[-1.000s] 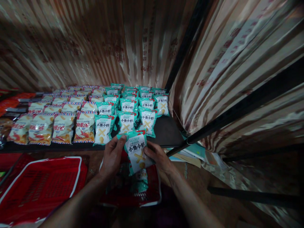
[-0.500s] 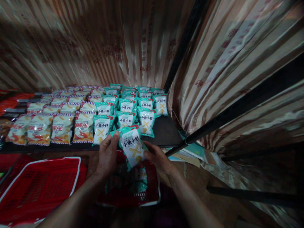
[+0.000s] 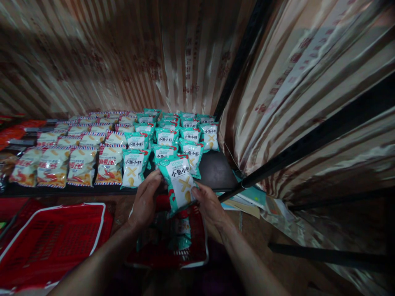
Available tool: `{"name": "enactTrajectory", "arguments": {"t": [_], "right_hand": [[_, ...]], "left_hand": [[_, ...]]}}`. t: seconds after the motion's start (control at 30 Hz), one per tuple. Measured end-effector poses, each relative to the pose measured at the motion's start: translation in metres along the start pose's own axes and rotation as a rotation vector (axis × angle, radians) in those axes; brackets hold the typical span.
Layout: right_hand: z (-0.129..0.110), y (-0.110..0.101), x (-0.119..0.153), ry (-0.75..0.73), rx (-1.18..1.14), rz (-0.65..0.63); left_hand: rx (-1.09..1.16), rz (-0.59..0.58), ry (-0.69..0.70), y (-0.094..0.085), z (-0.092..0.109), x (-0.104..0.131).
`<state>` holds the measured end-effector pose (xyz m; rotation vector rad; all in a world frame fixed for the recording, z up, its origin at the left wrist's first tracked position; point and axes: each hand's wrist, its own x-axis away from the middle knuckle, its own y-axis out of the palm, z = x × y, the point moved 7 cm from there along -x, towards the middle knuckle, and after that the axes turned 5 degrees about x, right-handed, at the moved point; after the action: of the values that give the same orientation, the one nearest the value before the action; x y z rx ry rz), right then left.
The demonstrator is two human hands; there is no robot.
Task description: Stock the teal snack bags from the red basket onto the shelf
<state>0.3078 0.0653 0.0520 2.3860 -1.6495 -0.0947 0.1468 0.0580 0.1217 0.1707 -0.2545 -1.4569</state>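
Observation:
Both hands hold one teal and white snack bag (image 3: 180, 183) upright just in front of the dark shelf (image 3: 216, 170). My left hand (image 3: 145, 201) grips its left edge and my right hand (image 3: 210, 205) grips its lower right corner. Behind the held bag stand rows of the same teal snack bags (image 3: 166, 137) on the shelf. Below my hands sits a red basket (image 3: 185, 255) with a few more teal bags (image 3: 182, 232) inside.
White and orange snack bags (image 3: 74, 162) fill the shelf's left part. A second red basket (image 3: 52, 242) lies upside down at lower left. Striped foil sheeting (image 3: 308, 82) and a black shelf post (image 3: 243, 53) close in the right side. Papers (image 3: 243, 201) lie under the shelf.
The held bag has risen and moved forward toward the shelf's front row, turning to lean left. Both hands moved up with it.

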Motion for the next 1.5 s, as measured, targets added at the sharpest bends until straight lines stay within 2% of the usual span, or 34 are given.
{"name": "enactTrajectory", "arguments": {"t": [0.17, 0.43, 0.77, 0.97, 1.1, 1.3, 1.4, 1.5], "right_hand": [[-0.004, 0.005, 0.003, 0.061, -0.159, 0.028], [-0.004, 0.006, 0.004, 0.080, -0.232, 0.055], [-0.005, 0.001, 0.002, 0.002, -0.090, 0.100], [-0.014, -0.008, 0.004, -0.057, 0.065, 0.235], [-0.021, -0.001, 0.008, -0.039, -0.046, 0.270], [-0.027, 0.021, 0.013, 0.044, -0.276, 0.224], [-0.026, 0.020, 0.014, 0.027, -0.277, 0.299], [-0.026, 0.016, 0.017, -0.016, -0.182, 0.353]], "left_hand": [[0.115, -0.088, -0.024, 0.003, -0.023, 0.000], [0.065, -0.175, -0.044, 0.016, -0.023, 0.005], [0.122, -0.135, -0.090, 0.019, -0.025, 0.006], [0.129, -0.076, -0.144, 0.020, -0.029, 0.009], [0.157, -0.021, -0.116, 0.018, -0.027, 0.007], [0.212, 0.063, -0.072, 0.011, -0.022, 0.001], [0.253, 0.062, -0.054, 0.014, -0.021, 0.002], [0.314, 0.080, -0.057, 0.016, -0.021, 0.004]]}}
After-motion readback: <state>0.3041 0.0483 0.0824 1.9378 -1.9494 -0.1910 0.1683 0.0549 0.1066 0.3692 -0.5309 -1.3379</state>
